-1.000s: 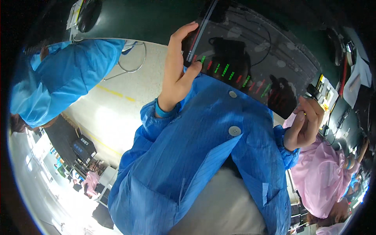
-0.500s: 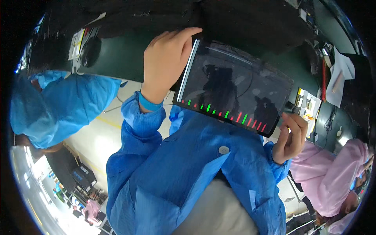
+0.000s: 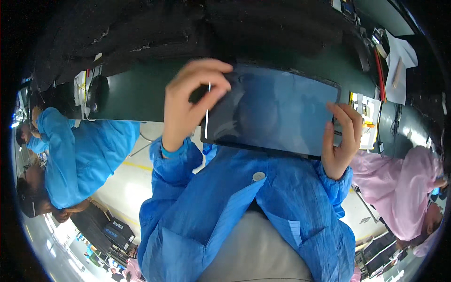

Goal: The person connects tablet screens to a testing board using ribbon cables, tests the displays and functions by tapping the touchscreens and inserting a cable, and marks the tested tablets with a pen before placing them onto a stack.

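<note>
Since half a second ago, the flat black glass-fronted tablet point(image 3: 272, 117) has swung until its near edge runs closer to level, and the red and green lines that lit its screen are gone. Only a thin white strip point(image 3: 207, 117) shows along its left side; the rest of the glass is a bluish dark with reflections in it. From where I stand, it is in front of the person's bright blue buttoned jacket point(image 3: 197, 202), its far part over the dark green table point(image 3: 131, 101); whether the table bears any of its weight I cannot tell.

The bare left hand point(image 3: 182, 105) has curled over the tablet's upper left corner, thumb and fingers bent into a loose loop; blur hides whether they touch the glass. The bare right hand point(image 3: 346, 136) sits at the right edge, forefinger and thumb apart over the border; I can't tell whether its fingers are clamped there.

As for progress, I'd judge the handling to be partway: the coloured lines are off the screen, but both hands are at the tablet and it has not been put aside. A loose white sheet of paper point(image 3: 401, 70) lies off to the right.
</note>
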The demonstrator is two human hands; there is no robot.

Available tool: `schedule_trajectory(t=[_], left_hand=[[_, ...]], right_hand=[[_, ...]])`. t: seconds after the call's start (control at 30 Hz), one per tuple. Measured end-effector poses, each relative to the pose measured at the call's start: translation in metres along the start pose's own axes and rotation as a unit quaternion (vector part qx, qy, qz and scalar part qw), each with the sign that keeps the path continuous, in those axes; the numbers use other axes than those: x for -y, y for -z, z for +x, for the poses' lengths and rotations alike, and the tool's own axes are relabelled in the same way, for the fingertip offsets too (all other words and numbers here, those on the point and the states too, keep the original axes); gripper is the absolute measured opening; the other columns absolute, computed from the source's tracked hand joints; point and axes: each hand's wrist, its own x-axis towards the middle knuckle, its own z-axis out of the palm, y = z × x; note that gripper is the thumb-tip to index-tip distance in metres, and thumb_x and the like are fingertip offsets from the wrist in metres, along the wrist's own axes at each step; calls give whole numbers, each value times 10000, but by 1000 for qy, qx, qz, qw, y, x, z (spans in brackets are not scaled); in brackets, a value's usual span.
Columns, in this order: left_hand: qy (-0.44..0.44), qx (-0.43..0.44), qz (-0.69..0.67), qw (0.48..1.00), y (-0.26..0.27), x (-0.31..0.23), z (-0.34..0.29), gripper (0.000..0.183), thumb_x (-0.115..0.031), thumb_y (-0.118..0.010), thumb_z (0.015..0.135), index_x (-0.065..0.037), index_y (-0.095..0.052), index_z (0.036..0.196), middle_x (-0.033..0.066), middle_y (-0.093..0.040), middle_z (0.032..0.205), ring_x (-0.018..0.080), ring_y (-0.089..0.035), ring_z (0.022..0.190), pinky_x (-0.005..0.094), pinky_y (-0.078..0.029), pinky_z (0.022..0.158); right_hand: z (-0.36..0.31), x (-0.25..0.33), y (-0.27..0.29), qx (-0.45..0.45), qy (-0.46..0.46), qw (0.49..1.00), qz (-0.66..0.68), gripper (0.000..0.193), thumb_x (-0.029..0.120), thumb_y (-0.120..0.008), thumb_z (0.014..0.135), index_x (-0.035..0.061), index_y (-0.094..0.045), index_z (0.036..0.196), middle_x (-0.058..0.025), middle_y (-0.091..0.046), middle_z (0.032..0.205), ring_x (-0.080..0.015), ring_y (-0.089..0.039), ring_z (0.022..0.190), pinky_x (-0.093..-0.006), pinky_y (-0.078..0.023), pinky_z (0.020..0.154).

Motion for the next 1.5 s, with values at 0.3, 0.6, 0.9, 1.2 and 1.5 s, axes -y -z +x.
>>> schedule_trajectory(t=[0.3, 0.6, 0.9, 1.2, 1.5], left_hand=[[59, 67, -158, 983, 10, -27, -28, 63, -42, -643, 788, -54, -633, 850, 61, -681, 906, 206, -635, 867, 309, -485, 760], [125, 54, -241, 961, 2, -24, -56, 118, 29, -529, 828, -31, -630, 839, 81, -618, 902, 191, -596, 885, 284, -464, 789], [201, -116, -37, 972, -13, 4, -37, 387, -139, -540, 889, -67, -488, 1266, 99, -540, 1196, 185, -541, 1005, 278, -450, 840], [208, -99, -126, 965, -40, 4, -55, 475, -221, -453, 885, -87, -390, 1336, 145, -370, 1399, 283, -301, 1329, 402, -219, 1095], [229, -170, -172, 943, -42, 14, -57, 396, -393, -411, 909, -145, -539, 1190, 132, -384, 1402, 275, -402, 1271, 437, -336, 1037]], right_hand=[[4, -1, 12, 38, -59, 994, -86, 525, -4, -572, 699, 65, -516, 1216, -168, -477, 1256, -344, -424, 1177, -438, -295, 1001], [-18, -5, 19, 19, -65, 988, -139, 180, -2, -613, 668, 41, -522, 817, -153, -478, 1247, -361, -420, 1160, -461, -337, 970], [-39, -11, 10, 17, 107, 994, -10, 193, 18, -700, 627, 97, -606, 777, -55, -606, 827, -213, -571, 835, -429, -372, 938], [-81, -24, -27, -157, 146, 975, -57, 218, 129, -777, 643, 177, -649, 813, 14, -634, 843, -147, -588, 826, -498, -278, 1004], [-70, -27, -27, -187, 117, 971, 89, 153, 125, -735, 718, 137, -660, 851, -21, -639, 815, -169, -594, 806, -455, -312, 1000]])
